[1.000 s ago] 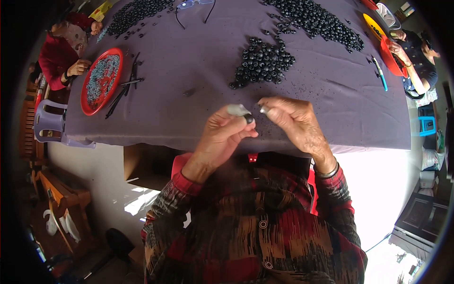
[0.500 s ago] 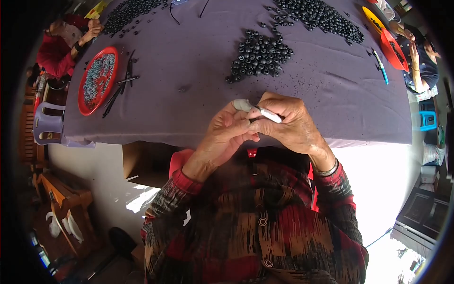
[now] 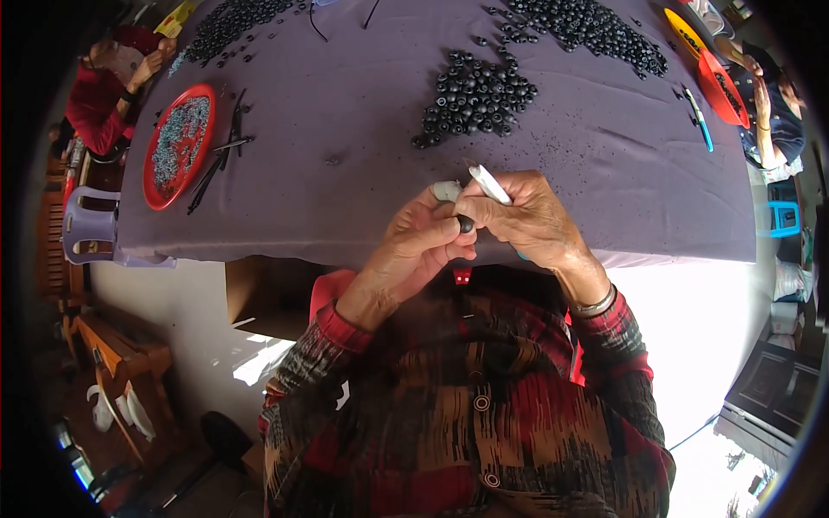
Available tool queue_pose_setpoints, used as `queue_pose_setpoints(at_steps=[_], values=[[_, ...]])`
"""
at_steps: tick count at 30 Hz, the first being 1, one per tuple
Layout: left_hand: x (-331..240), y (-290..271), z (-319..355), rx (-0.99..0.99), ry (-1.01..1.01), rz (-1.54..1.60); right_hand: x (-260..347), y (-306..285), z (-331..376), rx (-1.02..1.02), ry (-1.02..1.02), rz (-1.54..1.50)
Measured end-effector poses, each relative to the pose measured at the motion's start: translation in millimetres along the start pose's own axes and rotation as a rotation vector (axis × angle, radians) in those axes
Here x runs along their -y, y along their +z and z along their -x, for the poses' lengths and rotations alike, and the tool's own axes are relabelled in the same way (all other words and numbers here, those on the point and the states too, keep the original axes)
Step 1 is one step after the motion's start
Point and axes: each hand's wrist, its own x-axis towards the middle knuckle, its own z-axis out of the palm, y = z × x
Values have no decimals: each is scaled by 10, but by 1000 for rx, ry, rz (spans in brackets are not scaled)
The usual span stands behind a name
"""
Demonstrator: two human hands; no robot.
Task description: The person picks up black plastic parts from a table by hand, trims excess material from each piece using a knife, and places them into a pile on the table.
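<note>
My left hand (image 3: 413, 235) is closed, pinching a small round black piece (image 3: 466, 224) between thumb and fingers. Pale grey tape (image 3: 446, 191) wraps a fingertip of that hand. Just beside it, my right hand (image 3: 537, 223) grips a slim white craft knife (image 3: 490, 184), its thin tip pointing up and away from me. A bit of blue-green shows under the right hand. The two hands nearly touch above the near table edge. Beyond them lies a heap of similar black round pieces (image 3: 479, 97).
A purple cloth covers the table (image 3: 285, 190). At left sit a red tray (image 3: 210, 129) of grey-blue bits and several dark thin tools (image 3: 233, 142). Larger black heaps (image 3: 587, 34) lie at the far side. A white-and-blue tool (image 3: 698, 119) and a red bowl (image 3: 732, 119) are at right; people work at both sides.
The craft knife has swung from lying nearly flat across my fingers to pointing up and away. My right hand has turned, and the black piece now shows between the hands.
</note>
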Motion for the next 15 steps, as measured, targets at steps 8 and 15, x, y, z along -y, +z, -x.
queue_pose_setpoints(at_steps=[8,15], values=[[-340,-49,70,-342,227,-614,-34,-95,12,-169,-84,286],[-812,-648,126,-744,705,-1342,183,-152,-322,-276,-114,888]])
